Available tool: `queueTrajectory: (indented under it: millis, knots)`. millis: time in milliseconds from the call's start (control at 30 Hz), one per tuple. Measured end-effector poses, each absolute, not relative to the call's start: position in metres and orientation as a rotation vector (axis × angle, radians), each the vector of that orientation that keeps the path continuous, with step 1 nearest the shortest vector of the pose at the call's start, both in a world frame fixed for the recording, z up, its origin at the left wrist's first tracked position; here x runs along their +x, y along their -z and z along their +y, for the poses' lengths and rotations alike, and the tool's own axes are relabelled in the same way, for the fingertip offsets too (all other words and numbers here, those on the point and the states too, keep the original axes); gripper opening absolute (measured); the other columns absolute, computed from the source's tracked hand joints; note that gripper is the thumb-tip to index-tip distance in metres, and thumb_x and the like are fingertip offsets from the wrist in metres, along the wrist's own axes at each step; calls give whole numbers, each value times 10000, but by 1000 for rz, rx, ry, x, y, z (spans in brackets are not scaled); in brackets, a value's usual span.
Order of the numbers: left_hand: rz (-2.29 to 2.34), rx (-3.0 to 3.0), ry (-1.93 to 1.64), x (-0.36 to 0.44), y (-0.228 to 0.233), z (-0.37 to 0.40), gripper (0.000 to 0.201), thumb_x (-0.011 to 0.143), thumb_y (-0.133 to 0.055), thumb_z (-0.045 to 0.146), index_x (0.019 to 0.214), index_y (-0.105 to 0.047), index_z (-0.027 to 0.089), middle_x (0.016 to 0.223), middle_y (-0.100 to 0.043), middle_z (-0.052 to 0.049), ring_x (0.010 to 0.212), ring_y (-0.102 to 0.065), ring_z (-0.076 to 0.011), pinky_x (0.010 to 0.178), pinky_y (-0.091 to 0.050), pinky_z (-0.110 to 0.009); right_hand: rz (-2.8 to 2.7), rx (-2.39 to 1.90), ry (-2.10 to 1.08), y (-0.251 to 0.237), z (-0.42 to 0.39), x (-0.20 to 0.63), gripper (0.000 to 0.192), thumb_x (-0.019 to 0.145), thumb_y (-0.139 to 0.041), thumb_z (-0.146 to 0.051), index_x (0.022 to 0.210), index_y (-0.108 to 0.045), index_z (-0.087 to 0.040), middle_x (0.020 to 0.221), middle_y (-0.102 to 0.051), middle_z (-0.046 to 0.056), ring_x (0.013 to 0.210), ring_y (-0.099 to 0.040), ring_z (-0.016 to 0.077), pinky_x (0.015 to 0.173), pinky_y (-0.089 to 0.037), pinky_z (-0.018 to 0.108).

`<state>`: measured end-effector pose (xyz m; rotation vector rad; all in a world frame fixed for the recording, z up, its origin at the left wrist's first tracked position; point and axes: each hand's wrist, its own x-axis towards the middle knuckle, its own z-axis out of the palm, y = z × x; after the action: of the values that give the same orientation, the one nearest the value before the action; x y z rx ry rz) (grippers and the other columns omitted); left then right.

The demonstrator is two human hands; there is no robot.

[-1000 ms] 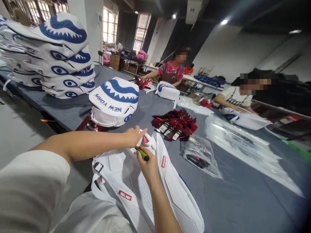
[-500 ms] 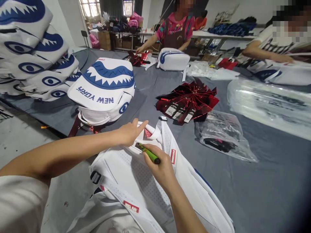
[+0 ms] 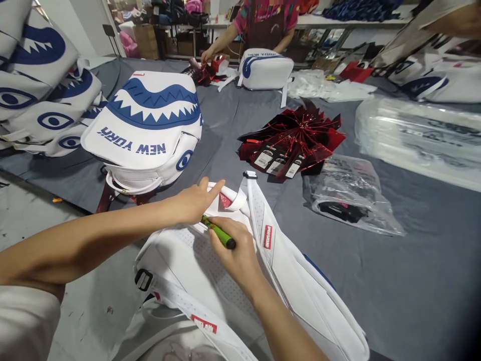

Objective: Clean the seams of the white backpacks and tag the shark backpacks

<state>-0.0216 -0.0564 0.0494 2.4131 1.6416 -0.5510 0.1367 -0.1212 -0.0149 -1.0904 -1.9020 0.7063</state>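
Observation:
A white backpack (image 3: 319, 301) lies in front of me, its dotted back panel and straps facing up. At its top edge my left hand (image 3: 195, 200) grips the fabric, thumb and forefinger showing beside the carry handle and a small red patch. My right hand (image 3: 235, 245) is closed around a green marker pen (image 3: 221, 234) with a black end. The pen slants over the upper back panel, and its front tip is hidden beside my left hand. Red labels mark both shoulder straps (image 3: 268, 236).
Another white backpack (image 3: 146, 115) with a blue toothed mouth stands ahead to the left, near a backpack stack (image 3: 37, 95). Red tags (image 3: 296, 135), a clear plastic bag (image 3: 349, 200) and plastic sheets (image 3: 417, 140) lie rightward. Co-workers (image 3: 266, 30) stand across the table.
The view has tipped down. My right hand with the marker pen has shifted left, closer to my left hand, which stays on the backpack's top edge.

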Motion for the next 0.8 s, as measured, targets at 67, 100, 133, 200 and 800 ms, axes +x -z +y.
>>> queueTrajectory:
  millis: [67,100,133,200,800]
  knots:
    - [1655,2412,548,-21,-50,-57,1003,791,-581,59,1575,28,197,1494,-277,-270,1079,-653,-313,807,-545,-354,-1905,-1122,-648,15,-123,134,173,887,-599,-220,1032,-694,-221,1014,-761,38,922,-697,238,842,-477,413]
    - [1656,2411,549,-21,-50,-57,997,795,-584,65,1575,23,195,1502,-265,-275,1092,-647,-317,816,-544,-359,-1898,-1132,-618,15,-123,133,176,886,-595,-219,1032,-693,-217,1005,-762,42,917,-697,242,840,-476,415]
    - [1654,2406,555,-20,-51,-57,1001,796,-595,74,1575,22,193,1508,-256,-281,1101,-644,-323,823,-544,-364,-1885,-1131,-605,16,-123,133,179,884,-590,-216,1031,-692,-212,1005,-761,46,920,-697,243,844,-477,415]
    - [1643,2400,560,-20,-53,-58,1023,789,-621,85,1575,26,189,1518,-239,-293,1112,-640,-335,834,-544,-370,-1866,-1109,-647,16,-124,133,189,880,-585,-210,1035,-695,-212,1031,-759,47,948,-696,240,858,-485,410]
    - [1649,2360,608,-18,-50,-53,1079,770,-644,74,1571,72,181,1546,-155,-327,1146,-628,-358,844,-532,-358,-1857,-1149,-899,13,-120,143,247,837,-625,-183,1040,-744,-255,998,-770,29,938,-693,243,891,-517,426]
